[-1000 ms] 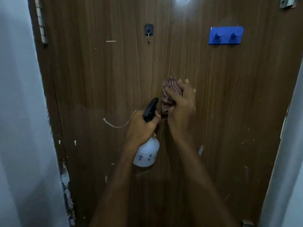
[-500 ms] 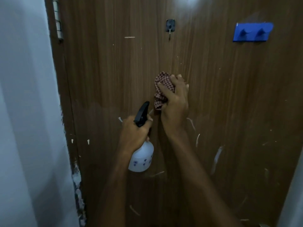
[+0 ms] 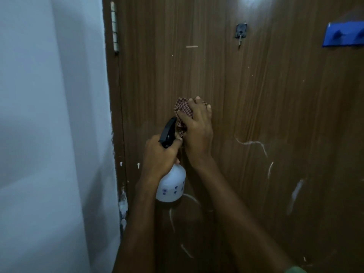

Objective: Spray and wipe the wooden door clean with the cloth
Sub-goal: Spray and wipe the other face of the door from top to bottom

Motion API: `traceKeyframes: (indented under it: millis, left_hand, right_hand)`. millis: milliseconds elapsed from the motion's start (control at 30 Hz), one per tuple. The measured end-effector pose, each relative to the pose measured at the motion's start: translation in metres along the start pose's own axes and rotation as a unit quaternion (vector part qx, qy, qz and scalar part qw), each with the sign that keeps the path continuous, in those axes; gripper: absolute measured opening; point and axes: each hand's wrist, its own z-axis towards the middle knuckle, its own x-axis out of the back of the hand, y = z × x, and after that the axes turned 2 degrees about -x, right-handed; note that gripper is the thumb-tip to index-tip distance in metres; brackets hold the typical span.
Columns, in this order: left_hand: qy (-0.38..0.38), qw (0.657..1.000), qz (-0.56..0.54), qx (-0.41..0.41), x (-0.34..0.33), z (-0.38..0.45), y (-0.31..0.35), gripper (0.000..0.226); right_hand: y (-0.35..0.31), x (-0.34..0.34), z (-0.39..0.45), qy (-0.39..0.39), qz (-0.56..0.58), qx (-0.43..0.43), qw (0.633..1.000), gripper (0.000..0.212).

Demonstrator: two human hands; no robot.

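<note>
A person wipes a brown wooden door [image 3: 266, 115] with a cloth while holding a spray bottle.

The door fills the right and centre of the view, standing tall, its long axis vertical, with a pale wall [image 3: 49, 134] to the left. White streaks and smears mark the wood to the right of and below the hands; a blue hook rack [image 3: 342, 35] and a small dark hook [image 3: 240, 31] sit higher up. The right hand [image 3: 198, 133] presses a bunched red-checked cloth [image 3: 182, 111] flat against the door at mid-height, fingers spread over it. Just beside it, lower left, the left hand [image 3: 159, 154] grips the neck of a white spray bottle [image 3: 171, 186], black nozzle pointing up. The hands are close together, nearly touching. The right hand is likely better placed to reach the streaks.
</note>
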Motion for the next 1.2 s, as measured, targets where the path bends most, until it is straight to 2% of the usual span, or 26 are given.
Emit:
traceKeyframes:
  millis: [200, 367, 533, 667, 833, 1000, 1200]
  left_hand:
    - [0.072, 0.995, 0.064, 0.012, 0.041, -0.006, -0.007, 0.027]
    - [0.11, 0.99, 0.089, 0.017, 0.075, -0.013, -0.009, 0.022]
    - [0.123, 0.988, 0.088, 0.041, 0.088, -0.021, -0.008, 0.019]
    - [0.107, 0.989, 0.096, 0.03, 0.07, -0.025, 0.001, 0.015]
    - [0.064, 0.997, 0.048, 0.023, 0.021, -0.03, 0.011, 0.012]
    - [-0.007, 1.0, -0.007, 0.004, -0.051, -0.034, 0.031, 0.015]
    - [-0.087, 0.992, -0.085, -0.01, -0.154, -0.052, 0.066, 0.017]
  right_hand:
    - [-0.037, -0.058, -0.01, -0.042, 0.04, 0.12, 0.991, 0.016]
    - [-0.075, -0.113, -0.001, -0.14, -0.016, 0.237, 0.961, 0.034]
    - [-0.085, -0.111, 0.008, -0.18, -0.026, 0.296, 0.938, 0.027]
    - [-0.066, -0.096, 0.012, -0.166, -0.025, 0.314, 0.935, 0.02]
    - [-0.013, -0.045, 0.009, -0.134, -0.036, 0.294, 0.946, 0.027]
    - [0.065, 0.035, 0.007, -0.096, -0.027, 0.275, 0.956, 0.019]
    - [0.154, 0.144, 0.012, -0.098, -0.043, 0.24, 0.965, 0.013]
